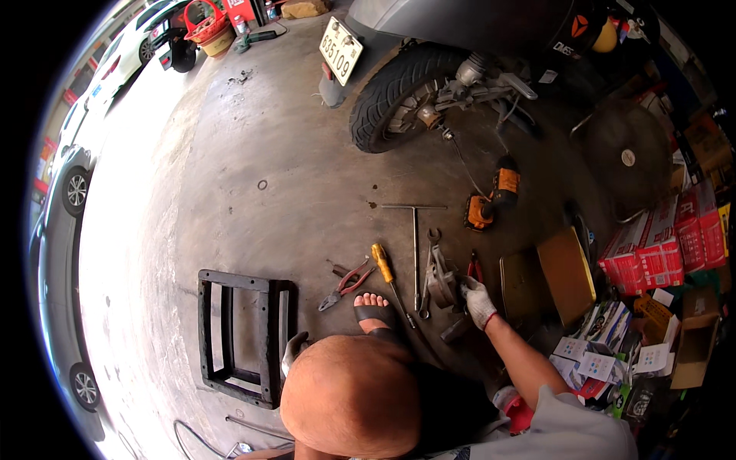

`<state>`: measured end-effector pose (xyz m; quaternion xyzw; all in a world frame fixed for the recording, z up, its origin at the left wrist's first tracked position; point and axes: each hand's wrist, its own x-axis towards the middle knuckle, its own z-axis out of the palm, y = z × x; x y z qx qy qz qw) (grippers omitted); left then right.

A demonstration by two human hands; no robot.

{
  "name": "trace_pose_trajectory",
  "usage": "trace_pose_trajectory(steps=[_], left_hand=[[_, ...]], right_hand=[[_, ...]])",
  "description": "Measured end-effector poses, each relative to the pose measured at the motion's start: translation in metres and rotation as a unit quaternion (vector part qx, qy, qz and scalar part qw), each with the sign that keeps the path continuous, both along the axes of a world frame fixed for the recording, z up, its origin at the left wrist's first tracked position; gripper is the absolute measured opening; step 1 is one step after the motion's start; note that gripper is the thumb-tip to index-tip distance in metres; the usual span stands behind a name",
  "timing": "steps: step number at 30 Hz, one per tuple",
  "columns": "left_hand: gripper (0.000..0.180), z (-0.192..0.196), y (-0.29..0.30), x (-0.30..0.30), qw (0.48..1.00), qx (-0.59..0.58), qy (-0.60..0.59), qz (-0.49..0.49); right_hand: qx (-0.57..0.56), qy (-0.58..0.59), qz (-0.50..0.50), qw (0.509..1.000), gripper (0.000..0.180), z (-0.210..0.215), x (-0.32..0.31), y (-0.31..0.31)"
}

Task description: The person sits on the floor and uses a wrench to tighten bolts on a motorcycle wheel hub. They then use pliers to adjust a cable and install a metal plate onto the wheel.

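My right hand [479,304], in a pale work glove, is closed at the edge of a round grey metal part [442,280] that looks like a wheel hub or brake drum. My left hand [293,351], gloved and mostly hidden behind my knee, is beside a black metal frame [270,337]; its fingers do not show clearly. Around the metal part lie a T-handle wrench [416,253], a combination wrench [434,236] and red-handled pliers [475,267]. A yellow-handled screwdriver [382,263] and red-handled combination pliers [346,285] lie near my sandalled foot.
A motorcycle's rear wheel [399,96] stands ahead, with an orange cordless impact wrench [493,195] on the floor nearby. An open cardboard box [566,264], red cartons [648,249] and small packages crowd the right. Behind the frame, a hose [184,437] runs along the floor.
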<state>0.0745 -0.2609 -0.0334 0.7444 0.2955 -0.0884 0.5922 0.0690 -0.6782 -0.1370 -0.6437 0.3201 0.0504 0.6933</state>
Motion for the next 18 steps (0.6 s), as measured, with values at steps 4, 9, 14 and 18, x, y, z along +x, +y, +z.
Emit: trace_pose_trajectory(steps=[4,9,14,18], left_hand=[[0.024,0.000,0.001,0.006,0.996,0.036,-0.069,-0.042],[0.024,0.010,-0.005,0.017,0.997,-0.002,-0.070,-0.036],[0.033,0.032,0.001,0.032,0.983,-0.169,-0.046,0.048],[0.052,0.043,0.019,0.044,0.977,-0.170,-0.130,-0.023]], right_hand=[[0.385,0.043,0.083,0.918,0.037,0.037,0.047,0.020],[0.627,0.143,0.131,0.755,0.039,0.085,0.108,0.097],[0.659,0.136,0.306,0.673,0.040,0.100,0.144,0.171],[0.596,0.169,0.357,0.699,0.034,0.095,0.150,0.218]])
